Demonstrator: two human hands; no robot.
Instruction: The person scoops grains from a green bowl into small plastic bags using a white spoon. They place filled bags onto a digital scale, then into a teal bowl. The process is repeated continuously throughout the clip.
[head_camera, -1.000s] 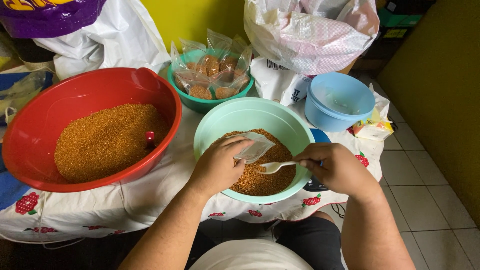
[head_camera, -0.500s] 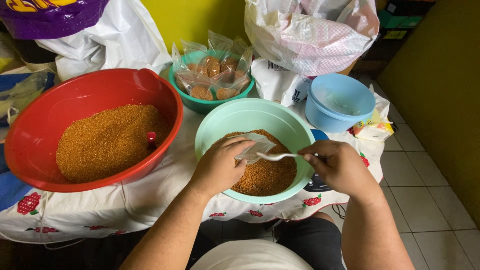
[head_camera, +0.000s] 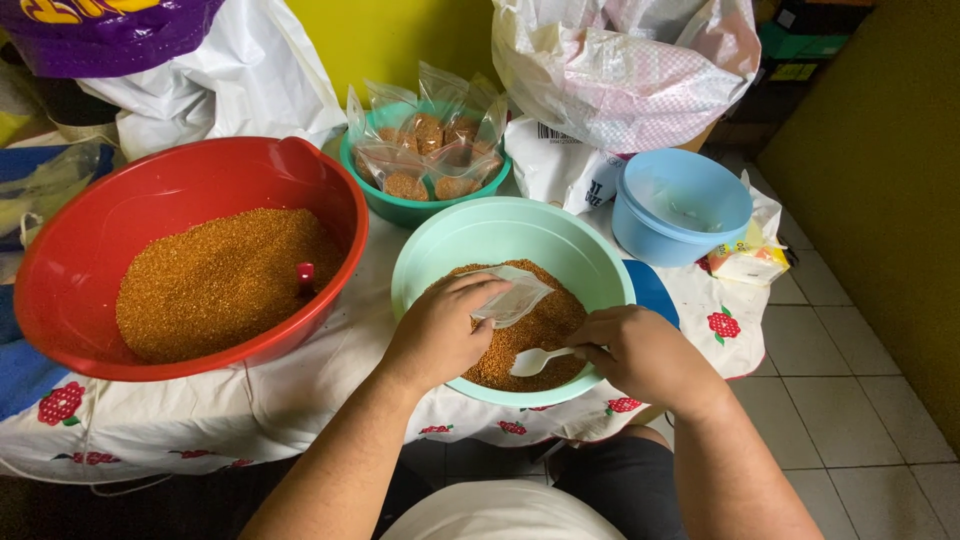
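Note:
My left hand (head_camera: 440, 330) holds a small clear plastic bag (head_camera: 512, 297) over the brown granules (head_camera: 545, 322) in a mint-green bowl (head_camera: 500, 232). My right hand (head_camera: 640, 350) grips a white plastic spoon (head_camera: 535, 360) whose bowl rests low in the granules at the near side. The bag's mouth points toward the spoon, a little above it.
A big red bowl (head_camera: 90, 250) of the same granules sits at the left with a red scoop handle (head_camera: 305, 275) in it. Behind, a teal bowl (head_camera: 400, 208) holds several filled bags (head_camera: 430, 150). A light-blue tub (head_camera: 680, 205) stands at the right, plastic sacks at the back, tiled floor to the right.
The spoon has dropped from beside the bag's mouth down into the granules at the near side of the bowl. My left hand keeps the bag in place.

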